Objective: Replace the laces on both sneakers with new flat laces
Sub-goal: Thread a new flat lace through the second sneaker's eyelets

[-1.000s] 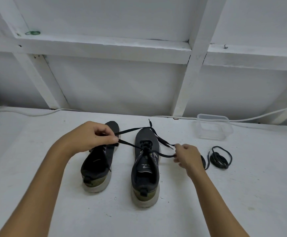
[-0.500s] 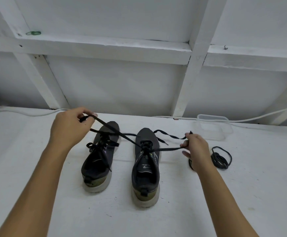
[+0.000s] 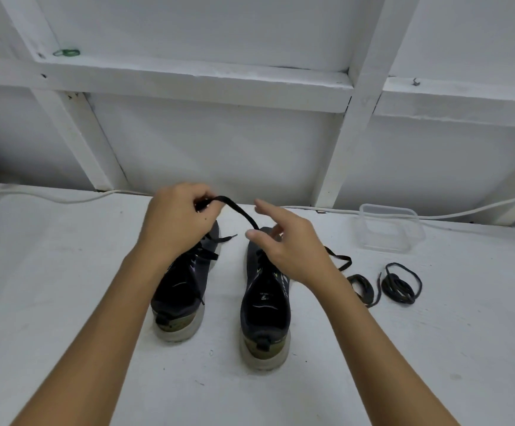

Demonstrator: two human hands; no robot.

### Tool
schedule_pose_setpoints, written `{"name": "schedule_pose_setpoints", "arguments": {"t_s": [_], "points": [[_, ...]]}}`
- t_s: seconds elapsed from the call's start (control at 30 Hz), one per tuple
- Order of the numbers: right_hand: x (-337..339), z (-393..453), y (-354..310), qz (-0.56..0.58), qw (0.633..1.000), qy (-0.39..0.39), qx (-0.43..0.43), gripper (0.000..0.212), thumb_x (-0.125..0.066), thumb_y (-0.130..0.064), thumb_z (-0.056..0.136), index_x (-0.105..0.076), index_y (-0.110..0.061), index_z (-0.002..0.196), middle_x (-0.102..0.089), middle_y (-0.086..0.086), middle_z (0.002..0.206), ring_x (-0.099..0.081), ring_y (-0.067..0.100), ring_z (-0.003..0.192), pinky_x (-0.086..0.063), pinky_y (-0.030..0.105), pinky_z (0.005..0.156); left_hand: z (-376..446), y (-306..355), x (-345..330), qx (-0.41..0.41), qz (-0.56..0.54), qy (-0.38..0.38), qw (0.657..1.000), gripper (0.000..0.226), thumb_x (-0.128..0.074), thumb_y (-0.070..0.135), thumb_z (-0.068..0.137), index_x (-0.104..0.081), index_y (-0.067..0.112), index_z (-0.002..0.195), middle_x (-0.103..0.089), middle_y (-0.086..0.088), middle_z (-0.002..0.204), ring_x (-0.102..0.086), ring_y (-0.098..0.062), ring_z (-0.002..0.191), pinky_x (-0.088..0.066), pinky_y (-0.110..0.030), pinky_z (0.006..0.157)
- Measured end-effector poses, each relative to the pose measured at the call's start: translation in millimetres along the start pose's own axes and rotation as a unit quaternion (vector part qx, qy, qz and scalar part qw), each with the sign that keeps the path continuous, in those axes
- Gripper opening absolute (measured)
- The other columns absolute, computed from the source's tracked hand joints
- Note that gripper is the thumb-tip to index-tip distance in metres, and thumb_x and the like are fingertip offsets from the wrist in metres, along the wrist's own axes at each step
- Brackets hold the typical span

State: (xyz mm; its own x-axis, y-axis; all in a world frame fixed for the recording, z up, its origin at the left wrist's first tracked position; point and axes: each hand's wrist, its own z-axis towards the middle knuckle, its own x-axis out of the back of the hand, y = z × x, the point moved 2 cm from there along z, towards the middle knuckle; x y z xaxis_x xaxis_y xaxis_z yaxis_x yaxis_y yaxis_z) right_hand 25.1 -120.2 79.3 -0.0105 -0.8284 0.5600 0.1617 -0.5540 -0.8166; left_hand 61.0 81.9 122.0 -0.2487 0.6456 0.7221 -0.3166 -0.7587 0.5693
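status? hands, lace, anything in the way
Left hand pinches flat lace end, raised. Right hand open over right sneaker, holding nothing. Old laces coiled aside, not in the way.

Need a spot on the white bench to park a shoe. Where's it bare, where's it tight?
Bare: the white bench left of the left dark sneaker, and the near strip in front of both heels. Right, some room nearer than the coiled black laces. Tight: between right dark sneaker, coils and clear plastic tub; both hands work a flat black lace above the toes.
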Motion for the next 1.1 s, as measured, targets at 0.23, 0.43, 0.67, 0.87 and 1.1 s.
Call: {"name": "schedule_pose_setpoints", "arguments": {"t_s": [0.23, 0.43, 0.67, 0.87, 1.1], "points": [[9, 16, -3, -0.015, 0.998, 0.054, 0.004, 0.013, -0.059, -0.032, 0.1, -0.071, -0.028, 0.103, -0.07, -0.015, 0.094, -0.061, 0.007, 0.077, -0.05, 0.023, 0.073, -5, -1, -2, -0.037, 0.003, -0.096, 0.995, 0.011, -0.071, 0.037, 0.086, -0.076, 0.028, 0.082, -0.064, 0.013, 0.07, -0.056, -0.002, 0.073, -0.038, -0.019, 0.059], [0, 10, 2, 0.047, 0.995, -0.086, -0.009, 0.021, -0.067, -0.038, 0.095, -0.071, -0.037, 0.116, -0.072, -0.024, 0.104, -0.066, 0.005, 0.086, -0.051, 0.016, 0.08, -7, 3, -9, -0.045, 0.003, -0.123, 0.991, 0.008, -0.07, 0.034, 0.087, -0.076, 0.03, 0.082, -0.066, 0.012, 0.072, -0.058, -0.006, 0.071, -0.044, -0.026, 0.062], [10, 15, 21, -0.011, 0.999, 0.031, -0.036, 0.015, -0.048, -0.028, 0.103, -0.056, -0.025, 0.09, -0.06, -0.012, 0.085, -0.056, 0.003, 0.07, -0.04, 0.018, 0.061, -9, -3, -6, -0.034, -0.011, -0.156, 0.987, 0.011, -0.071, 0.038, 0.09, -0.076, 0.034, 0.081, -0.066, 0.015, 0.073, -0.058, -0.005, 0.074, -0.044, -0.021, 0.064], [34, 18, 55, -0.173, 0.973, 0.078, -0.128, 0.016, -0.052, -0.024, 0.103, -0.059, -0.014, 0.112, -0.057, 0.001, 0.12, -0.058, 0.023, 0.095, -0.038, 0.033, 0.078, -18, -16, -4, 0.0, -0.011, -0.238, 0.971, 0.017, -0.065, 0.035, 0.094, -0.069, 0.041, 0.078, -0.065, 0.028, 0.08, -0.059, 0.002, 0.072, -0.04, -0.007, 0.059], [6, 8, 21, -0.076, 0.994, -0.072, 0.023, 0.012, -0.065, -0.028, 0.096, -0.073, -0.03, 0.104, -0.07, -0.015, 0.101, -0.059, -0.001, 0.086, -0.046, 0.02, 0.078, -18, 11, -23, -0.046, -0.049, -0.223, 0.973, 0.011, -0.065, 0.033, 0.095, -0.073, 0.032, 0.086, -0.066, 0.022, 0.08, -0.06, -0.006, 0.069, -0.042, -0.012, 0.064]]}}
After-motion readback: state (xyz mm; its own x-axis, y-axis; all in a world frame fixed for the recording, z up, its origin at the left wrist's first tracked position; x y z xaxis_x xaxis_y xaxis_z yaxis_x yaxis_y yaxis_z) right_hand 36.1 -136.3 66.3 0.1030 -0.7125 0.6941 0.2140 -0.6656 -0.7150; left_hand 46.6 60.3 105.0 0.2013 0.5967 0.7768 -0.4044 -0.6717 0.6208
